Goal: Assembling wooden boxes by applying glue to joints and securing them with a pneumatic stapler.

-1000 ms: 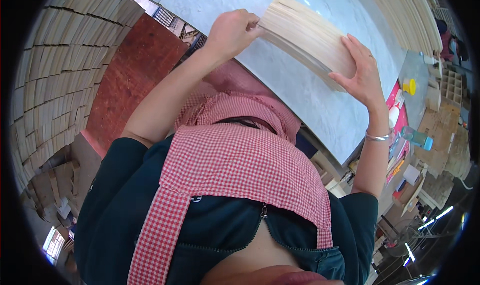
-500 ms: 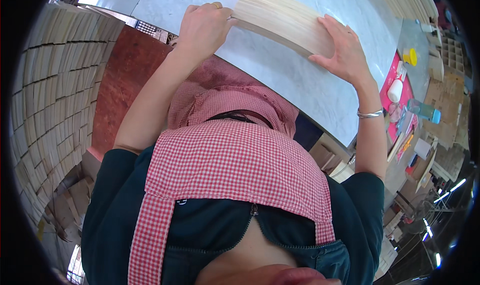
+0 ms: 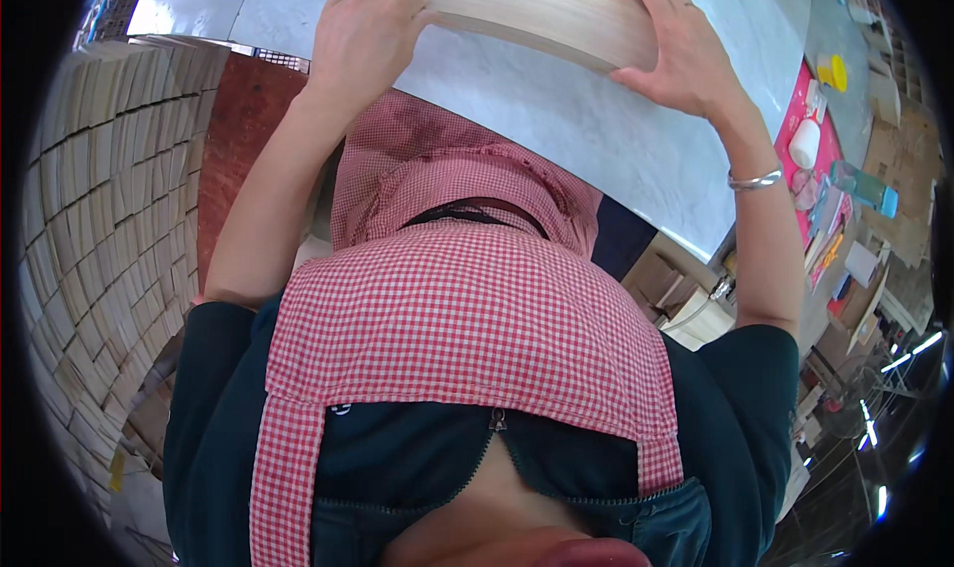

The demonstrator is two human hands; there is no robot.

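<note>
A pale wooden board (image 3: 556, 15), thick along its near edge, lies across the marble-patterned worktop at the top of the view. My left hand (image 3: 370, 35) is closed at the board's left end, its fingers curled and their tips partly hidden. At the right end, my right hand (image 3: 686, 55) grips the board, thumb against the near edge and fingers over the far side. Whether the board is one piece or several thin ones stacked, I cannot tell.
The white-grey worktop (image 3: 636, 150) runs in front of me. Tall stacks of wood pieces (image 3: 109, 199) stand at the left beside a red-brown panel (image 3: 243, 130). On the right are a white bottle (image 3: 806, 142), a yellow tub (image 3: 832, 72) and a blue-green bottle (image 3: 863, 187).
Both hands and the board sit slightly higher in the view, and the board looks more level. My left hand shows further left. The surroundings have shifted, as my head has moved.
</note>
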